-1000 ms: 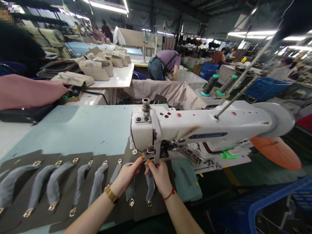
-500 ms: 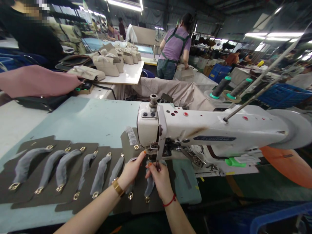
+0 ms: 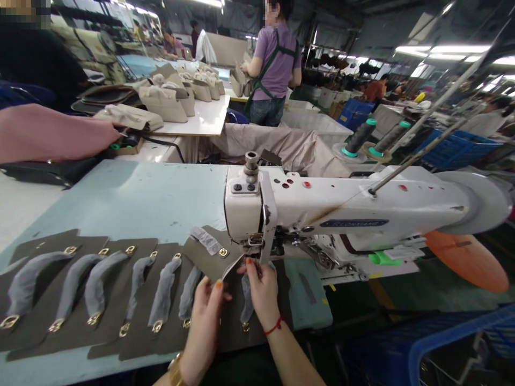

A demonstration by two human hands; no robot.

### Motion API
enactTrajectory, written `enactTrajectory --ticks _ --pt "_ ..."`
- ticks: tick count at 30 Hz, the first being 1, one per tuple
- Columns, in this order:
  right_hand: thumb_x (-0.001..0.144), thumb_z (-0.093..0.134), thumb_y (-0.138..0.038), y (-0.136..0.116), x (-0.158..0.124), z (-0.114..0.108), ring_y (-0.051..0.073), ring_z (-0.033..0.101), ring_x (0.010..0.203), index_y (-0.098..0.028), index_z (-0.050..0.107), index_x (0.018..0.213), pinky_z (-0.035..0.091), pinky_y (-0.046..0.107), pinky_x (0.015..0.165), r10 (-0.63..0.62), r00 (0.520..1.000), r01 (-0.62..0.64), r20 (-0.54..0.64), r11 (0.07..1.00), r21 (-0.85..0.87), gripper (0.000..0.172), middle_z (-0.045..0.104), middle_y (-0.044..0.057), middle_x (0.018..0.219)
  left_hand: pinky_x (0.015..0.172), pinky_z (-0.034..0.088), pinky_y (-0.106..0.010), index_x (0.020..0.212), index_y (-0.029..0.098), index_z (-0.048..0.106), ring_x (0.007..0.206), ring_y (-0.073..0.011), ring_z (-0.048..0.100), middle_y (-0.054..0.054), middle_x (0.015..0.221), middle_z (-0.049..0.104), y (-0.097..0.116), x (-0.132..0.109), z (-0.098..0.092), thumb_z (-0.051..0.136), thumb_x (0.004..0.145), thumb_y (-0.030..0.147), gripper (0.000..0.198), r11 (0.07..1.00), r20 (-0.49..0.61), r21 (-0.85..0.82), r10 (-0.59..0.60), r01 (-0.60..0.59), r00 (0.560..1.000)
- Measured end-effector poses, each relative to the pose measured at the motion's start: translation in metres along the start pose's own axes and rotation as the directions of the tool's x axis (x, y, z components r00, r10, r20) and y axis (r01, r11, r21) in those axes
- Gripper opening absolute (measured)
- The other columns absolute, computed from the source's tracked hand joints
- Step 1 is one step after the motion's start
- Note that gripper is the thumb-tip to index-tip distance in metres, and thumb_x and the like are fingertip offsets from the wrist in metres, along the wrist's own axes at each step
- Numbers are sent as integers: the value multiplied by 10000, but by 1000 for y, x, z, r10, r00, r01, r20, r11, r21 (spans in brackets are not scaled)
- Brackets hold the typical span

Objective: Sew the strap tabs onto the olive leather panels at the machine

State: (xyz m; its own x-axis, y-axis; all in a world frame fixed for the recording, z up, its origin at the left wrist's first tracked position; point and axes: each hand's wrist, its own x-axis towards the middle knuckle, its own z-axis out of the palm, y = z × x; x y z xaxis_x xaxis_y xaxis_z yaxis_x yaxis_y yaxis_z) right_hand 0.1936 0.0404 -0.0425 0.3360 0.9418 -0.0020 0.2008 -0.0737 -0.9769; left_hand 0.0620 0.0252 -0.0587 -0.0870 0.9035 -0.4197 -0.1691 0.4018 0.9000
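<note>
A dark grey-brown bag panel (image 3: 209,262) with a plastic-wrapped handle strip and gold buckle lies tilted under the head of a white sewing machine (image 3: 245,214). Its pale edge faces me. My right hand (image 3: 263,292) pinches the panel's edge just before the presser area; the needle is hidden. At the panel's near corner, my left hand (image 3: 207,316) has its thumb and fingers curled round the edge, partly hiding it. Under and beside my hands lie several similar panels in an overlapping row, each with a wrapped handle (image 3: 163,295) and gold buckles (image 3: 157,326).
A pale blue-green table top (image 3: 161,198) carries the panels. Thread cones (image 3: 362,136) stand behind the machine. Beige bags (image 3: 164,102) sit on a white table at back left. A co-worker in purple (image 3: 273,59) stands beyond. A blue crate (image 3: 422,354) is at lower right.
My left hand has drawn back toward me and down from the machine head. The panel under the head has turned, its buckle end swinging left. The co-worker has turned and stands more upright.
</note>
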Motion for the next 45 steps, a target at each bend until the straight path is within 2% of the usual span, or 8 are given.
enactTrajectory --ticks 3,5,11,14,17,26,41,45 --pt "938 446 -405 -3 3 9 138 543 615 -158 624 649 357 218 590 4 1000 -4 9 1000 -31 420 622 17 639 1030 400 -390 1336 262 417 1229 -257 481 -91 1356 484 10 18 -42 470 894 483 497 928 -52 196 332 -316 942" --pt "922 460 -445 -5 7 18 120 466 555 -152 581 611 306 217 530 8 1000 -8 -9 1000 -23 443 541 -9 566 1120 280 -446 1222 240 554 1289 -271 411 -75 1354 485 27 50 -57 468 902 452 393 706 192 464 510 -535 839" --pt "870 524 -481 -5 16 37 128 467 572 -145 558 574 323 215 533 73 993 -70 -94 997 38 449 522 -10 559 1108 292 -527 1247 193 568 1317 -316 377 -119 1357 500 70 150 -43 425 923 441 433 227 805 452 314 -863 504" --pt "867 526 -476 -3 17 41 156 532 612 -139 613 623 378 219 555 98 988 -90 -115 993 72 425 593 17 609 1104 319 -480 1358 224 463 1295 -288 415 -113 1377 495 86 160 -36 448 926 388 462 52 948 233 211 -971 238" --pt "871 519 -463 1 15 45 180 573 662 -136 653 676 420 227 588 119 983 -103 -140 988 113 404 639 37 659 1105 314 -480 1353 238 467 1257 -279 456 -107 1369 508 105 152 -34 481 916 387 462 -90 983 113 152 -990 99" --pt "860 529 -424 19 11 46 180 585 683 -128 677 738 471 244 639 145 982 -114 -123 966 232 353 674 53 726 1022 401 -478 1337 272 493 1199 -311 440 -120 1299 483 122 115 -29 453 914 448 460 -311 982 188 88 -932 169" --pt "833 579 -448 15 16 20 197 615 740 -143 687 760 456 239 645 170 985 -170 21 960 220 332 688 40 762 911 494 -469 1280 197 553 1097 -311 497 -158 1220 511 92 73 -25 485 904 432 449 -297 881 448 306 -843 360" --pt "849 575 -460 18 11 11 177 595 728 -145 686 781 435 228 643 161 986 -167 44 970 178 341 675 35 767 994 424 -535 1293 209 537 1180 -330 460 -152 1310 479 85 71 -24 543 872 447 484 -271 866 450 366 -851 342"
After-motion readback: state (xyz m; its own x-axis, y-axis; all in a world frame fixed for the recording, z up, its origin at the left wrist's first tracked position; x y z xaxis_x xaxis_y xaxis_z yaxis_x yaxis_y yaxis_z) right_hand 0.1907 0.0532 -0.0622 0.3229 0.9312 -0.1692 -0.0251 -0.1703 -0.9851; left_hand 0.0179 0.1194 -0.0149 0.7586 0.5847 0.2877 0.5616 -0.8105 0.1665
